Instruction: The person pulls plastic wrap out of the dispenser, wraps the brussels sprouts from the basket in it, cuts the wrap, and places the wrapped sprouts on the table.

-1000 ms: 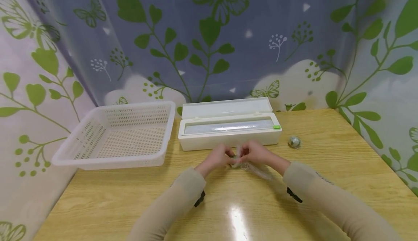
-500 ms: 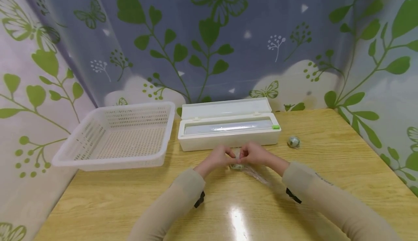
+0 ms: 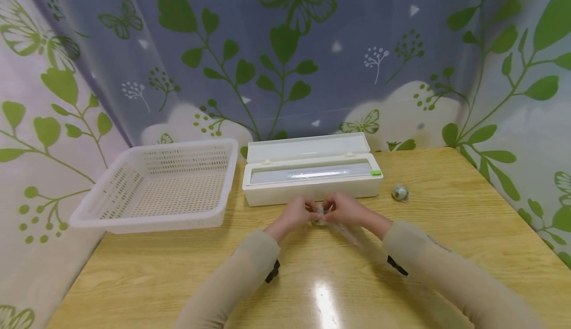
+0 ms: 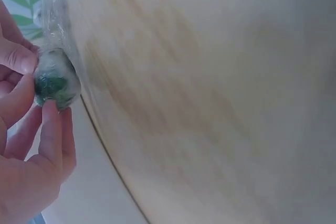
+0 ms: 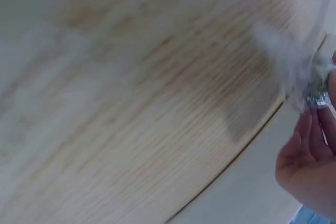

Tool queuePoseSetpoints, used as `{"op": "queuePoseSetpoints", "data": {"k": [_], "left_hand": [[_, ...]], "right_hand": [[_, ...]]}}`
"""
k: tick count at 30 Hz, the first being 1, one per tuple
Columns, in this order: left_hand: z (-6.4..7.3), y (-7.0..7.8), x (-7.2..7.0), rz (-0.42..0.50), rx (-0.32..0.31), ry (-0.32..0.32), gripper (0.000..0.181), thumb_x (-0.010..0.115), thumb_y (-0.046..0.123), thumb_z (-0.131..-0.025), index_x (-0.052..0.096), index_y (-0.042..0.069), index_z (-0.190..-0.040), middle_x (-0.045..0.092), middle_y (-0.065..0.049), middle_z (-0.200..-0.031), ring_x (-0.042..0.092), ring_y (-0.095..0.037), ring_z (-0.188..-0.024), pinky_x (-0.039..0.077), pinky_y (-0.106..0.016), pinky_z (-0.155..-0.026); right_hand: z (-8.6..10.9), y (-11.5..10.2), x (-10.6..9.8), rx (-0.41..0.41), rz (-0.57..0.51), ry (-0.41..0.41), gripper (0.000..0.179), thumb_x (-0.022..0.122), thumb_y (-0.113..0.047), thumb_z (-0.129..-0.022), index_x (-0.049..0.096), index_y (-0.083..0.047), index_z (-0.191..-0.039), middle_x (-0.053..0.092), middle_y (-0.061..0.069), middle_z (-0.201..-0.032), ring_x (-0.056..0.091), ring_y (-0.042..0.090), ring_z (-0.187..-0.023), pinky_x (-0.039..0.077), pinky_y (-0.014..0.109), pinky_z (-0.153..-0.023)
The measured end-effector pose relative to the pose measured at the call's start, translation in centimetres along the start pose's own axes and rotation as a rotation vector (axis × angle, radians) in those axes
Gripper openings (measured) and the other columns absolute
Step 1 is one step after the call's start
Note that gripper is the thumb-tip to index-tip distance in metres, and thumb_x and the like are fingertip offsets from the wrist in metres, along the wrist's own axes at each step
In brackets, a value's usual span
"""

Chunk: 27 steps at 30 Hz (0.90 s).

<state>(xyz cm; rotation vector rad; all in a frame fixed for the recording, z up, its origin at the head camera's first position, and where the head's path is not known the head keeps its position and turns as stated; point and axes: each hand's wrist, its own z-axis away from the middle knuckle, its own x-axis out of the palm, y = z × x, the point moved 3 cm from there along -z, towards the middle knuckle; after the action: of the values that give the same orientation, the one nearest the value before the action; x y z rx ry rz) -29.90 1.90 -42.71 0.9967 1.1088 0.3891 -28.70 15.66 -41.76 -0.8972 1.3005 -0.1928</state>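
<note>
A small round green-and-white thing (image 4: 55, 80), wrapped in clear cling film, is between both hands over the middle of the table. My left hand (image 3: 295, 217) holds it with fingertips around its side, as the left wrist view shows up close. From the other side my right hand (image 3: 349, 211) pinches the film against it. A loose tail of cling film (image 3: 349, 234) trails out below the right hand. In the right wrist view the film (image 5: 289, 61) is blurred, and fingers partly cover the wrapped thing (image 5: 318, 85).
Just behind the hands sits a white cling film box (image 3: 312, 191), lid up, roll inside, with a green cutter tab (image 3: 376, 173). A white plastic basket (image 3: 153, 215) stands left. Another wrapped round thing (image 3: 400, 192) lies right of the box. A patterned curtain (image 3: 214, 46) hangs behind.
Fingers have shifted around the round thing while working the film. The film tail has swung slightly and the wrapped thing has turned and risen a little between the hands.
</note>
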Motion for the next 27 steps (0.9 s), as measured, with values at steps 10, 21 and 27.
{"op": "queuePoseSetpoints", "data": {"k": [10, 21, 27], "left_hand": [[-0.6, -0.2, -0.2, -0.071, 0.038, -0.022, 0.009, 0.071, 0.011, -0.074, 0.065, 0.004, -0.075, 0.062, -0.001, -0.076, 0.055, -0.011, -0.062, 0.046, -0.023, -0.051], [-0.8, -0.1, -0.7, -0.125, 0.043, -0.06, 0.012, 0.065, 0.012, -0.08, 0.068, 0.0, -0.079, 0.062, -0.005, -0.08, 0.048, -0.009, -0.062, 0.041, -0.019, -0.051], [-1.1, -0.5, -1.0, -0.091, -0.012, -0.06, 0.015, 0.064, 0.015, -0.082, 0.068, 0.0, -0.079, 0.062, -0.005, -0.079, 0.048, -0.01, -0.06, 0.041, -0.02, -0.05]], "right_hand": [[-0.2, 0.0, -0.3, -0.09, 0.029, -0.036, 0.015, 0.065, -0.015, -0.08, 0.067, -0.001, -0.085, 0.064, 0.003, -0.078, 0.052, 0.008, -0.06, 0.045, 0.024, -0.054], [-0.5, -0.5, -0.4, -0.025, 0.063, 0.015, 0.007, 0.066, -0.007, -0.077, 0.067, -0.001, -0.073, 0.062, 0.002, -0.068, 0.046, 0.008, -0.057, 0.042, 0.024, -0.053], [-0.8, -0.5, -0.3, 0.001, 0.062, -0.006, 0.009, 0.066, -0.007, -0.077, 0.063, 0.002, -0.077, 0.062, 0.005, -0.073, 0.052, 0.014, -0.066, 0.045, 0.027, -0.059]]}}
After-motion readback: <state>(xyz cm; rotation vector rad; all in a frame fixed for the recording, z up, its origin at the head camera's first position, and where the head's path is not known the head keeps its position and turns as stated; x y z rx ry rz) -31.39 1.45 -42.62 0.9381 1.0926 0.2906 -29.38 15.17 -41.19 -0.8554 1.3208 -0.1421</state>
